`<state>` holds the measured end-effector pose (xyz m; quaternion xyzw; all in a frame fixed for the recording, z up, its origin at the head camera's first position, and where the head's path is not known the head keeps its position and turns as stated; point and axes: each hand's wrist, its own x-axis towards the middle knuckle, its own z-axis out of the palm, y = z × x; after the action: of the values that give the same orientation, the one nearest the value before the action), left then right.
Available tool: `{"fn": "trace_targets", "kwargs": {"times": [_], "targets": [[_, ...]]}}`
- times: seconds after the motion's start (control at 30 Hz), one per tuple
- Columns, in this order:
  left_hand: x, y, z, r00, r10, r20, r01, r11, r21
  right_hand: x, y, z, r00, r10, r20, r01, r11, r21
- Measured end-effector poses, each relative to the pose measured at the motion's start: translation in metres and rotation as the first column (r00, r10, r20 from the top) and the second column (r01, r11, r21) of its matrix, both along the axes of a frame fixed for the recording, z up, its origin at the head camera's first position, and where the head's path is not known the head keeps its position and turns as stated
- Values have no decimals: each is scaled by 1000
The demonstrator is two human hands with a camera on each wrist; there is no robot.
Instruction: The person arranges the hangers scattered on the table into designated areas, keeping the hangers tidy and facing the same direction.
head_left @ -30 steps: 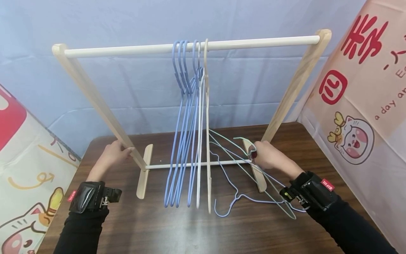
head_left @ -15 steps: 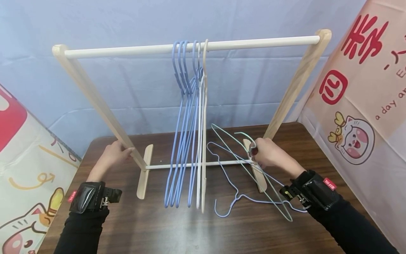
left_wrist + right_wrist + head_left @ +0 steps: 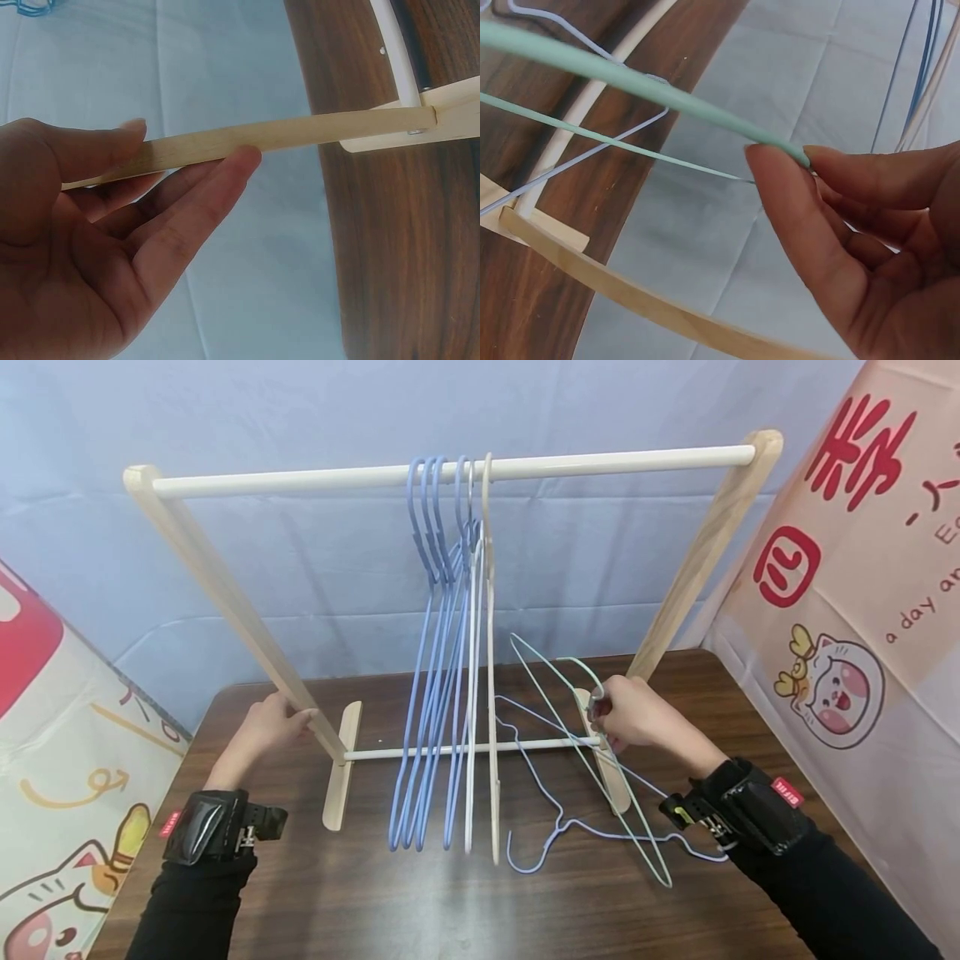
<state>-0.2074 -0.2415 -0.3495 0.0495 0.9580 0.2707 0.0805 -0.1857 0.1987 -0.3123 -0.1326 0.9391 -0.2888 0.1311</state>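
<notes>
A wooden clothes rack with a white top rod [image 3: 300,480] stands on the table. My left hand [image 3: 264,731] grips its left post [image 3: 292,131] low down, thumb on one face and fingers on the other. My right hand [image 3: 636,717] pinches a mint green hanger [image 3: 630,79] between thumb and fingers beside the right post [image 3: 697,556]. The green hanger is tilted, one end raised towards the back. Under it a lavender hanger [image 3: 622,837] lies on the table across the rack's right foot, its hook towards the front.
Several blue hangers [image 3: 411,718], a white hanger [image 3: 471,710] and a cream hanger [image 3: 492,693] hang close together mid-rod. A white lower bar [image 3: 540,745] joins the rack's feet. Printed cloths flank the brown table [image 3: 337,893]; a pale blue cloth [image 3: 360,410] hangs behind.
My right hand has turned the green hanger, raising its back end and swinging its front end leftwards. The cream hanger has swayed left and back. My left hand has stayed on the post.
</notes>
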Motion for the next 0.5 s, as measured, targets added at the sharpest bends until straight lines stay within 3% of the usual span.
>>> {"fn": "trace_targets", "kwargs": {"times": [0.5], "targets": [[1, -1, 0, 1000, 4, 2, -4, 1000, -2, -1, -6, 25, 999, -35, -2, 35, 994, -104]]}}
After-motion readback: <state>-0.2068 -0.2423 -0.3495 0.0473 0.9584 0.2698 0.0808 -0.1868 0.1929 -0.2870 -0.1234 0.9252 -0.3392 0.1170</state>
